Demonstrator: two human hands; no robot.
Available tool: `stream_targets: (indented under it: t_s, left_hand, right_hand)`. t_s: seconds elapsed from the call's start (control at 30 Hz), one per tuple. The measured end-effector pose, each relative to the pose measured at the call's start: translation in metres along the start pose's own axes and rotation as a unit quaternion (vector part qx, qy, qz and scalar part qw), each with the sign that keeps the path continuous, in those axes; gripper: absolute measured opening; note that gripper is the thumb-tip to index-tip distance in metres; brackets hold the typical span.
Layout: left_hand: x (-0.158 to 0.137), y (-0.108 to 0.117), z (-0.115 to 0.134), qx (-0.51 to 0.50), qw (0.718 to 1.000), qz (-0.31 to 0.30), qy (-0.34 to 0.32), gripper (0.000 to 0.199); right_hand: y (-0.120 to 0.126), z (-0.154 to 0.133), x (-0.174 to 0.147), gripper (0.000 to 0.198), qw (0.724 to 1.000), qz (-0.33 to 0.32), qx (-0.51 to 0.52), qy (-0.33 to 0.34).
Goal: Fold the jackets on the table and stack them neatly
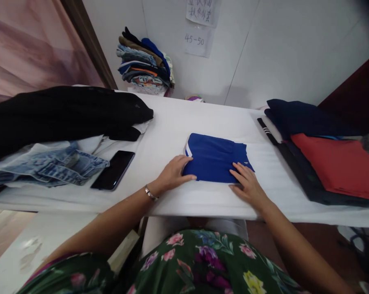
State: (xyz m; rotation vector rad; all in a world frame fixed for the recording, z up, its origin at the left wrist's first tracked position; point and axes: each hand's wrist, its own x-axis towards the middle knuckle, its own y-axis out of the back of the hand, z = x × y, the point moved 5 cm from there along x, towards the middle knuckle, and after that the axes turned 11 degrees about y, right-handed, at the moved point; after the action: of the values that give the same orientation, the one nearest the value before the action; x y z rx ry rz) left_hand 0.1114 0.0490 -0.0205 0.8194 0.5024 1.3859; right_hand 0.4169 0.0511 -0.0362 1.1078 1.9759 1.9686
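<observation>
Nearest you: your floral-print top (203, 261), dark green with pink and purple blooms, and both bare forearms reaching over the table edge. A thin metal bracelet (150, 193) sits on your left wrist.

Your left hand (172, 173) lies flat, fingers loosely together, fingertips touching the near left edge of the folded blue garment (216, 157); it grips nothing. Your right hand (248, 183) is flat too, fingers spread, pressing the near right corner of the same piece.

The blue garment is smooth, matte knit, folded into a neat rectangle with a white stripe at its left edge. It lies mid-table on the white cloth-covered table (172, 126), just beyond both hands.

Left of your left hand: a black smartphone (113, 169), glossy slab, screen dark. Beside it crumpled faded denim (46, 167), and behind that a heap of black fabric (65, 114).

Right side: a flat red garment (340, 163) on dark layers, with navy fabric (301, 116) behind.

Far back at the white wall: a stack of folded clothes (144, 65), mixed colours, and paper notes (198, 38) taped up.
</observation>
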Motion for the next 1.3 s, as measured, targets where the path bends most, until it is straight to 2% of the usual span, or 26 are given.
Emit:
stream_targets:
  t_s: [0.07, 0.2, 0.3, 0.53, 0.67, 0.83, 0.93, 1.03, 1.13, 1.23, 1.3]
  left_hand:
    - [-0.009, -0.005, 0.003, 0.046, 0.998, 0.005, -0.033, 0.063]
    - [-0.010, -0.010, 0.008, 0.097, 0.994, 0.033, -0.040, 0.046]
    - [-0.010, -0.012, 0.011, 0.117, 0.992, 0.019, -0.050, 0.045]
    - [-0.012, -0.012, 0.006, 0.121, 0.991, 0.045, -0.041, 0.043]
    - [-0.013, -0.013, 0.006, 0.138, 0.988, 0.058, -0.035, 0.043]
    - [-0.012, -0.017, 0.008, 0.174, 0.984, 0.037, -0.018, 0.040]
    - [-0.011, -0.011, 0.007, 0.140, 0.990, 0.029, 0.000, 0.038]
    - [-0.009, 0.002, 0.002, 0.027, 0.999, -0.027, 0.000, 0.033]
    - [0.004, 0.016, -0.008, -0.081, 0.993, -0.078, 0.035, 0.027]
    - [0.038, 0.028, -0.017, -0.066, 0.993, -0.038, 0.088, 0.035]
    - [0.068, 0.028, -0.017, -0.028, 0.995, -0.004, 0.091, 0.039]
  right_hand:
    - [-0.001, 0.005, 0.000, 0.052, 1.000, 0.000, -0.016, 0.004]
    - [-0.006, 0.013, -0.001, 0.053, 0.999, -0.029, -0.017, 0.005]
    - [-0.007, 0.013, -0.004, 0.053, 0.999, -0.043, -0.006, -0.002]
    - [-0.002, 0.001, 0.004, 0.055, 1.000, 0.000, -0.025, -0.018]
    - [-0.011, 0.006, 0.008, 0.047, 0.998, 0.002, -0.052, -0.026]
    - [-0.022, 0.015, 0.000, 0.044, 0.999, -0.006, -0.032, -0.009]
    - [-0.020, 0.015, -0.004, 0.043, 1.000, 0.007, -0.003, -0.022]
    - [-0.012, 0.012, -0.003, 0.045, 0.998, 0.022, 0.049, -0.040]
    - [0.001, 0.019, 0.010, 0.045, 0.990, 0.065, 0.095, -0.081]
    - [0.012, 0.041, 0.038, 0.047, 0.981, 0.113, 0.091, -0.130]
    - [0.011, 0.061, 0.063, 0.049, 0.977, 0.106, 0.062, -0.175]
